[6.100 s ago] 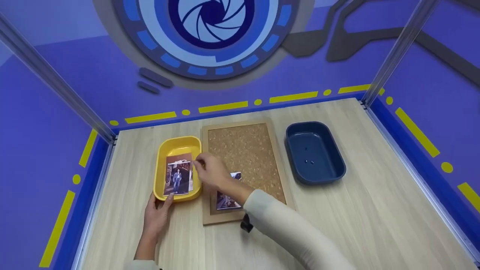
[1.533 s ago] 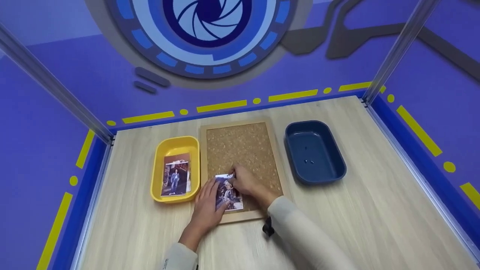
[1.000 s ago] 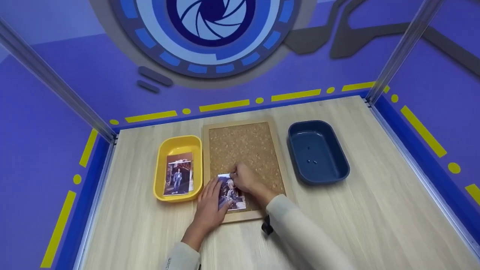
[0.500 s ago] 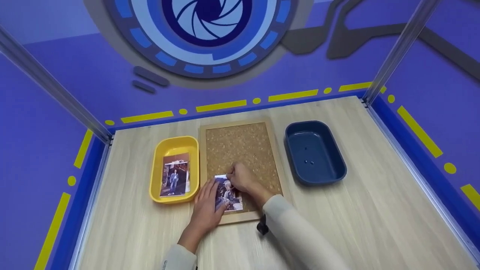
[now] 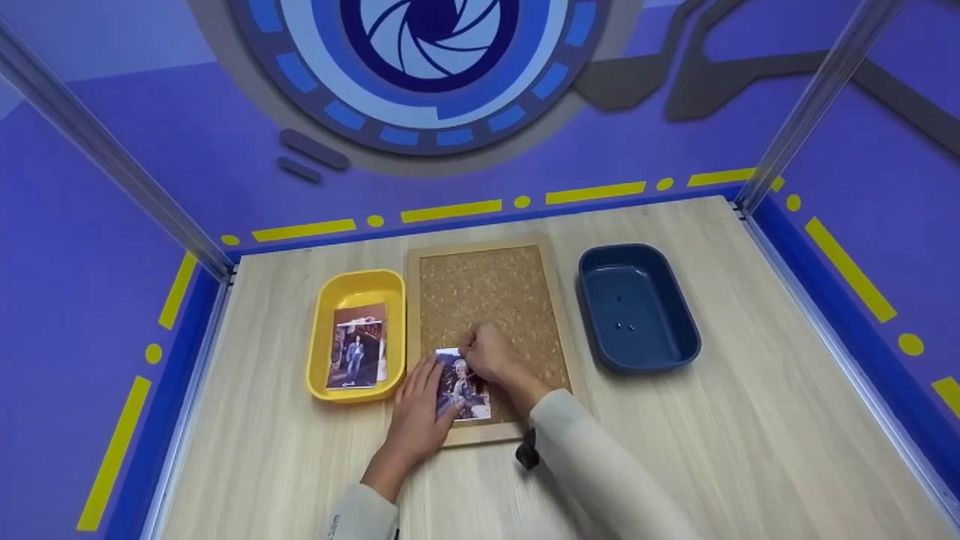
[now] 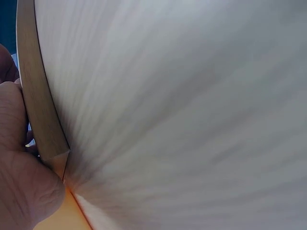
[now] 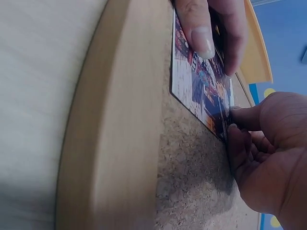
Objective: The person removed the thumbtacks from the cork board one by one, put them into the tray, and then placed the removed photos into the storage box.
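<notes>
A photo of a person in a pale hat lies on the lower left of the wood-framed corkboard. My left hand rests along the photo's left side, fingers extended and thumb near its bottom edge. In the right wrist view the left fingertips press on the photo's surface. My right hand is at the photo's upper right corner, fingers curled, thumb and forefinger tips pinched together there. Whatever small thing they pinch is hidden by the fingertips. The left wrist view mostly shows the table and frame edge.
Close to the board's left stands a yellow tray holding several photos, a standing figure on top. On the board's right is a dark blue tray with a few tiny shiny pieces. Blue and purple panels enclose the table.
About six seconds ago my right hand was at the yellow tray's photos and my left at its front rim. Both have moved to the photo on the board, staying nearly still this last second.
</notes>
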Tool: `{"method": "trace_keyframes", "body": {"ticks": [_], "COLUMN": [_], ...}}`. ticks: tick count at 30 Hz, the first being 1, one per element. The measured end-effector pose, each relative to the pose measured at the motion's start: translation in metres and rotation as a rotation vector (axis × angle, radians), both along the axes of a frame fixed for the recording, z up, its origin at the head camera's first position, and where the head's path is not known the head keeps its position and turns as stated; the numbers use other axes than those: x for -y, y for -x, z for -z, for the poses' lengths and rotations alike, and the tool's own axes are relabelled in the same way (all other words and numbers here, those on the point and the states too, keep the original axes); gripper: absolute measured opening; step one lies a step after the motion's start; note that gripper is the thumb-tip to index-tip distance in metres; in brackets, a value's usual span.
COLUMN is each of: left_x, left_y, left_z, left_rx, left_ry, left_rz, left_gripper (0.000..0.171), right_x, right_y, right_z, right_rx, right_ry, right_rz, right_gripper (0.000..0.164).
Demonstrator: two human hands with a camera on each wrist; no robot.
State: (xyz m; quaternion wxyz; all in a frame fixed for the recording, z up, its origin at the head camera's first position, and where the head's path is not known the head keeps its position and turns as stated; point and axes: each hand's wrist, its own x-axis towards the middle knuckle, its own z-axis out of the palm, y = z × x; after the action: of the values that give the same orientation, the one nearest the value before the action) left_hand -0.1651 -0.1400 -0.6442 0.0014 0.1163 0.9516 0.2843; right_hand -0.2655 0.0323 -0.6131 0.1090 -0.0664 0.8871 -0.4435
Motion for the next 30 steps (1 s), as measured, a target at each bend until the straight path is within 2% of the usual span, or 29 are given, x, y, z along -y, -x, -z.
{"method": "trace_keyframes", "body": {"ticks": [5,7,10,12,14,22,30], "left_x": [-0.001,-0.002,-0.002,-0.002,-0.001,-0.001,-0.003], "left_y": [-0.001,-0.001,-0.001,-0.001,-0.001,-0.002,0.000], "left_z": [0.000,0.001,0.002,0.003,0.002,0.003,0.002], "left_rx": [-0.004,-0.007,-0.019,-0.022,-0.021,-0.020,-0.027], "left_ry": [-0.015,-0.014,-0.012,-0.011,-0.013,-0.007,-0.005], "left_rz": [-0.005,0.000,0.006,0.006,0.002,-0.003,-0.007], "left_gripper": [0.075,0.076,0.076,0.076,0.076,0.076,0.075], "right_x": [-0.002,-0.005,-0.006,-0.005,-0.004,-0.002,-0.002], "right_y": [-0.001,0.001,0.001,0.001,-0.001,-0.001,-0.002], "right_z": [0.000,0.009,0.010,0.009,0.001,0.001,-0.003], "right_rx": [-0.002,-0.049,-0.052,-0.044,-0.006,-0.004,0.016], "right_ry": [0.006,0.017,0.027,0.027,0.015,-0.012,-0.068], "right_rz": [-0.003,-0.010,-0.008,-0.010,-0.009,-0.021,0.008], "right_gripper": [0.038,0.035,0.033,0.031,0.032,0.034,0.013]}}
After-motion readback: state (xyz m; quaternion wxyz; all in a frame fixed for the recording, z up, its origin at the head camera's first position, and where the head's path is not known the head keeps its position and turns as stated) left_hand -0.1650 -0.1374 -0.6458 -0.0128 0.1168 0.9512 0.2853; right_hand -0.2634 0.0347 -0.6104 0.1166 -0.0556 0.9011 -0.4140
